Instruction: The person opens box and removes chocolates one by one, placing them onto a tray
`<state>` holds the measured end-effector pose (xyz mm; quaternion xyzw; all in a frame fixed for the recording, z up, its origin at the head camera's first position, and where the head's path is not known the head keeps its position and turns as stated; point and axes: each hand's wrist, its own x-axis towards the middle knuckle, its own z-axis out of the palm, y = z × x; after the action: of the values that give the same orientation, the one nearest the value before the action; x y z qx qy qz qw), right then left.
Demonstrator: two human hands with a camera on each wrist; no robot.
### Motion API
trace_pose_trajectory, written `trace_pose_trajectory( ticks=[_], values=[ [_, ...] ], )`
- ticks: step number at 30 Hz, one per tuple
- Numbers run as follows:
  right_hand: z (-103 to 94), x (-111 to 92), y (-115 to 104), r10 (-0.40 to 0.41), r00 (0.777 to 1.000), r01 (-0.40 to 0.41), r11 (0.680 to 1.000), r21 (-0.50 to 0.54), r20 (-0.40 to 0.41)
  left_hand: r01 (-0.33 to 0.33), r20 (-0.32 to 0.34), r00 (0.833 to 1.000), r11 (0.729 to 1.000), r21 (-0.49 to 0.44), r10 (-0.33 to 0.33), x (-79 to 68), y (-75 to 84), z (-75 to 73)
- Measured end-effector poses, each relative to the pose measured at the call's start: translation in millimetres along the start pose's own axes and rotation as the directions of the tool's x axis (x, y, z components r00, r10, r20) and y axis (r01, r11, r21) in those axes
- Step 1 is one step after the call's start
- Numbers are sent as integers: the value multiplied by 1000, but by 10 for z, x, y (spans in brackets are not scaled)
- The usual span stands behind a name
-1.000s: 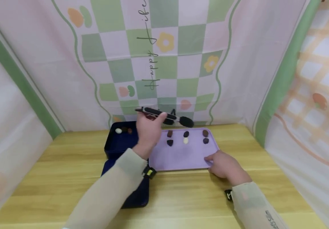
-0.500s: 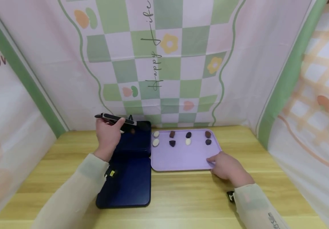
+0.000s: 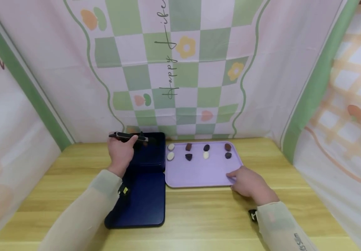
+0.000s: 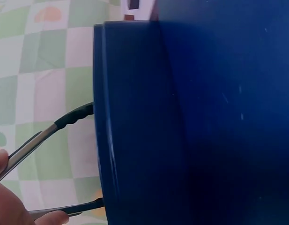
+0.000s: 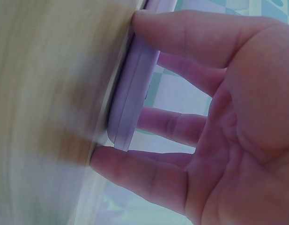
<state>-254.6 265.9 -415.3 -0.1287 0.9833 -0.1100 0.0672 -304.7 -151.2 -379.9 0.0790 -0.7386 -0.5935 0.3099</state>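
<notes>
My left hand (image 3: 120,155) grips black-and-silver tongs (image 3: 127,136), their black heads lowered into a dark blue box (image 3: 158,162). From the left wrist, the two tong arms (image 4: 36,143) stand spread, and the box wall (image 4: 135,117) hides their ends. A brown piece shows faintly beside the heads inside the box. My right hand (image 3: 250,183) holds the near right corner of a lilac tray (image 3: 196,176); seen from the right wrist, thumb and fingers bend around the tray's edge (image 5: 130,98). Small chocolate-like pieces lie in pairs along the tray's far half, including two white ovals (image 3: 170,156) at left.
A flat dark blue lid (image 3: 145,202) lies in front of the box, under my left forearm. The tray's left edge stands close against the box. A patterned cloth (image 3: 180,69) hangs behind the wooden table (image 3: 205,216), with more cloth at both sides.
My left hand has carried the tongs left from over the tray to the box, then lowered them into it. The white ovals came into view. My right hand stays at the tray corner.
</notes>
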Motion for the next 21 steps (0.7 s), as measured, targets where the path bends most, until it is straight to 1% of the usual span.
trace_pose_trajectory(
  ticks=[3, 8, 10, 18, 21],
  values=[
    [2, -1, 6, 2, 1000, -2, 1000, 1, -2, -8, -4, 1000, 1000, 12, 8, 8, -4, 50],
    [3, -10, 0, 0, 1000, 0, 1000, -2, -3, 16, -28, 1000, 996, 83, -14, 18, -17, 112],
    [3, -12, -4, -2, 1000, 2, 1000, -4, -2, 26, -30, 999, 995, 94, -24, 27, -32, 130],
    [8, -2, 3, 2, 1000, -2, 1000, 1, 1, 3, -57, 998, 992, 129, 4, 40, -40, 178],
    [9, 8, 6, 12, 1000, -12, 1000, 5, 7, -3, -48, 999, 990, 144, 10, 32, -34, 199]
  ],
)
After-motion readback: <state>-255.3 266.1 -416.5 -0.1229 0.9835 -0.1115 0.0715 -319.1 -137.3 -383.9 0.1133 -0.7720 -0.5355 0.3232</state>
